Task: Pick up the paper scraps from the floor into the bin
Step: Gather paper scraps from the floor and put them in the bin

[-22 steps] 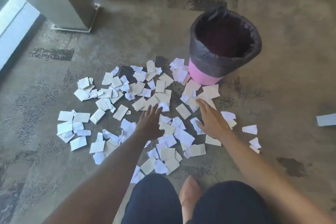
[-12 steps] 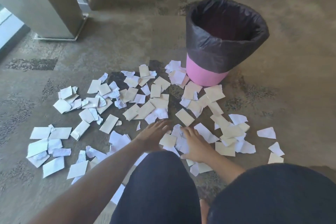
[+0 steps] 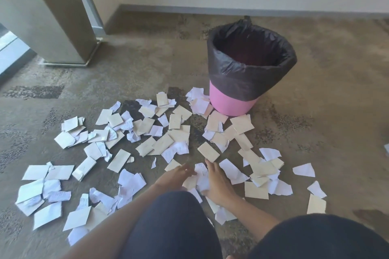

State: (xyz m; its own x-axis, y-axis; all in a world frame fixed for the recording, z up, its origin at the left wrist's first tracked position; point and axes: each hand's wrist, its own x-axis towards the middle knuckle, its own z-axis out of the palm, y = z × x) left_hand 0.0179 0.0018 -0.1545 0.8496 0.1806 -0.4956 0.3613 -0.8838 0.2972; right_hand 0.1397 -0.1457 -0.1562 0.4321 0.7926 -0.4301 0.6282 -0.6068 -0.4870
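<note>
Several white and cream paper scraps (image 3: 160, 144) lie scattered over the brown floor, from the far left to the right of my knees. A pink bin (image 3: 231, 105) lined with a black bag (image 3: 250, 73) stands upright behind them at centre right. My left hand (image 3: 175, 176) and my right hand (image 3: 216, 181) face each other low on the floor in front of my knees, fingers curled in around a small bunch of scraps (image 3: 200, 176) pressed between them.
A grey pillar base (image 3: 63, 48) stands at the back left, beside a glass edge at the far left. A pale wall with a grey skirting (image 3: 231, 9) runs behind the bin. My dark-clothed knees (image 3: 172, 227) fill the bottom of the view.
Both hands have drawn back toward my knees and closed in on each other, sweeping scraps together between them. The view has tilted up, showing more wall.
</note>
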